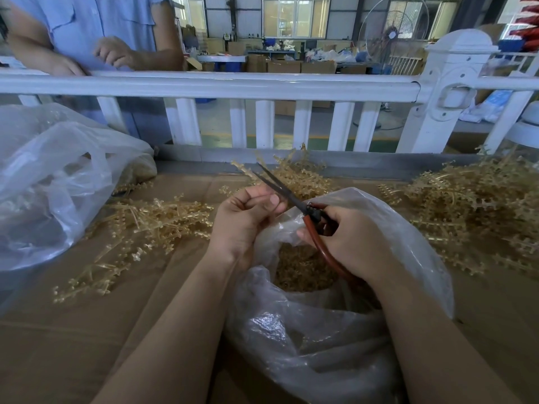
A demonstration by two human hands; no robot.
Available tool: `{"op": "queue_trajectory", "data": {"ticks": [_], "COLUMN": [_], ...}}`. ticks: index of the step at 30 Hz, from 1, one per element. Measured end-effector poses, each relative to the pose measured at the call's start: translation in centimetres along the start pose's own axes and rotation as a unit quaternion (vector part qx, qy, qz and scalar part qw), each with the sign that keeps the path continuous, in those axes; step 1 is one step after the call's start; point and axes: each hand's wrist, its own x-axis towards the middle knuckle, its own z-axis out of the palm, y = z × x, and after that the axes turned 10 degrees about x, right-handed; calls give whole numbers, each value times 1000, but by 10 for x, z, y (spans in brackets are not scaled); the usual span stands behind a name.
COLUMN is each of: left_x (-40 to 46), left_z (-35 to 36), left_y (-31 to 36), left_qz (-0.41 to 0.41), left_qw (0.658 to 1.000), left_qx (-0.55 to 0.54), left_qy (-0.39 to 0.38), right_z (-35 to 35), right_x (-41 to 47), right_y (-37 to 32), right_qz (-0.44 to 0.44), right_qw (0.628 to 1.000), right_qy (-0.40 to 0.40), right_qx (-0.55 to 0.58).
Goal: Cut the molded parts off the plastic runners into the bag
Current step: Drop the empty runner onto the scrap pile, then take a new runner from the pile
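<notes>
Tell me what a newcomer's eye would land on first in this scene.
First, the red-handled scissors at centre, gripped by the right hand, blades open beside the curled left hand. Both hands hover over the open clear bag of cut golden parts. Next come the tangled heaps of golden plastic runners spread left and right across the cardboard surface, with a white railing behind.

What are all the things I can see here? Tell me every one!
scissors: one, dark blades, red handles, in the right hand
open bag: one, clear, under the hands, cut parts inside
runners: heaps, golden, left, middle and right of the table
second bag: one, clear, far left
table: one, brown cardboard top
fence: one, white, behind the table
other person: one, blue shirt, beyond the fence
left hand: curled, by the blades
right hand: grips the scissors
</notes>
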Motion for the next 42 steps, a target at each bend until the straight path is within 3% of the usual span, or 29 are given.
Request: {"op": "queue_trajectory", "data": {"ticks": [11,42], "left_x": [1,2], "left_z": [-4,-6], "left_y": [-3,-4], "left_qz": [134,118], "left_qw": [982,986], "left_qx": [135,116], "left_qy": [-1,-7], "right_z": [-5,-3], "right_x": [-6,-6], "right_y": [-5,-8], "right_qz": [-42,-47], "right_qw": [995,991], "right_qy": [32,62], "right_qx": [-82,-105]}}
